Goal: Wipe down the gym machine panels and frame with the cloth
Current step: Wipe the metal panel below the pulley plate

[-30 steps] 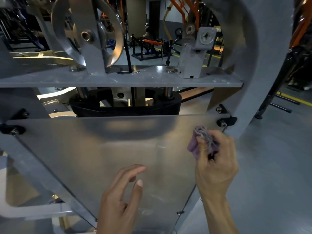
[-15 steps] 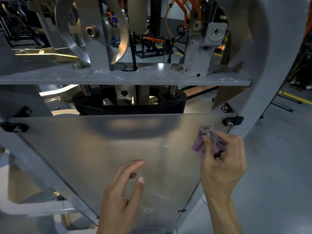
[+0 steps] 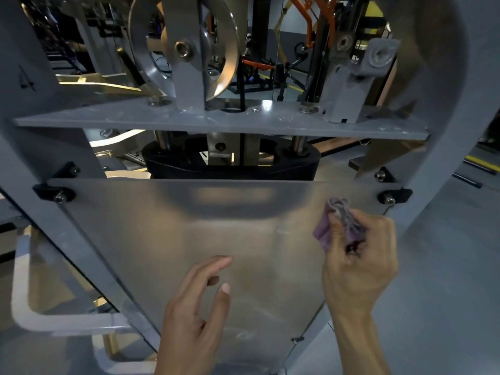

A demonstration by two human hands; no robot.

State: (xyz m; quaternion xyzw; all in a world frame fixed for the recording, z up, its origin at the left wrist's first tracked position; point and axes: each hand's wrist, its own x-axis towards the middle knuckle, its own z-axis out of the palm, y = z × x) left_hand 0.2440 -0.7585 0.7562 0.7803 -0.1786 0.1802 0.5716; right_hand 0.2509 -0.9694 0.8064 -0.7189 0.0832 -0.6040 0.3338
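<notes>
Head view, the only one we have: the right hand (image 3: 358, 262) has the purple cloth (image 3: 336, 226) bunched in curled fingers and pressed against the upper right of the brushed metal panel (image 3: 189, 239), just inside the black corner bracket (image 3: 393, 196). Compared with a second ago the cloth has barely shifted against that bracket. It sits a touch closer to the panel's top edge, no more, so the whole frame sliding is mostly the head moving in. My read is that the wiper is working this corner in small rubs rather than sweeping across.

The left hand (image 3: 194, 315) holds nothing, fingers loosely extended and thumb out, low on the panel and well below and left of the bracket. Whether it touches the metal I cannot tell. It has kept that pose throughout.

For the task, that means little new ground covered. Faint smears show low on the panel, far below the bracket, and the grey shelf plate (image 3: 216, 123) above the panel carries specks, so plenty of panel and frame looks left to do.
</notes>
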